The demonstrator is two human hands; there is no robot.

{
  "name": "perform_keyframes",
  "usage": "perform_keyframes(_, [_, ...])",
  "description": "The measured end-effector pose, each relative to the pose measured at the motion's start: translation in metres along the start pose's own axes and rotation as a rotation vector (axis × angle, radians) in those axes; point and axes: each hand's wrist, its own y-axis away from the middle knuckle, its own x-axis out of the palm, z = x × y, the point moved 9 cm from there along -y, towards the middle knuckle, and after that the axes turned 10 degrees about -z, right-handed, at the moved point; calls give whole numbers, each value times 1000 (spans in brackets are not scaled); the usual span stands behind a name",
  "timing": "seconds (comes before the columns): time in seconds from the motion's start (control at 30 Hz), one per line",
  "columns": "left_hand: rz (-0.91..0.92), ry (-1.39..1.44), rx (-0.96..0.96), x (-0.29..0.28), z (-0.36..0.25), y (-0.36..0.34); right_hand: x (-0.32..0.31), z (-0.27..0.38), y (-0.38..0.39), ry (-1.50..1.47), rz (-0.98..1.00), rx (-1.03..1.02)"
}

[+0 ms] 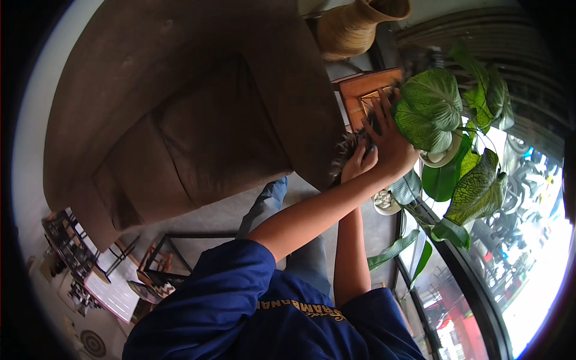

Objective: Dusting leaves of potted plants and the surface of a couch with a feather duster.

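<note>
A: Listing what is in reach. Item one, left hand [390,141]: spread open, fingers flat on the wooden side table [366,90], just beside the potted plant [429,111] with its big veined leaves. Item two, right hand [359,162]: curled shut around a feather duster [348,147], whose bristly head sits between the brown armchair [180,120] and the table edge.

B: Risks, by entry?

A: Plant: the left wrist is touching a leaf, so I judge a sideways sweep could tip the white pot [441,157] or tear a leaf. Wicker vase [354,27]: stands at the table's far side, looks light, and a hard flick of the duster might knock it over. Arms: they cross, which probably limits a steady grip.

B: Anything hidden?

A: The tabletop under the hands; cannot tell what lies there.
</note>
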Motion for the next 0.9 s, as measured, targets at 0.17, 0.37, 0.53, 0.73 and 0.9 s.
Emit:
perform_keyframes(0.17, [-30, -72, 151, -7, -13, 0, -12, 54, -12, -23, -48, -220])
perform_keyframes(0.37, [18, 24, 81, 9, 3, 1, -39, 18, -6, -333, 279, 124])
perform_keyframes(0.53, [58, 108, 164, 26, 10, -3, -151, -14, 33, -306, 492, 267])
perform_keyframes(0.73, [38, 192, 80, 30, 26, -2, -296, -28, 3, 235, 579, 99])
perform_keyframes(0.9, [134, 353, 43, 40, 28, -16, -351, -28, -3, 218, 537, -70])
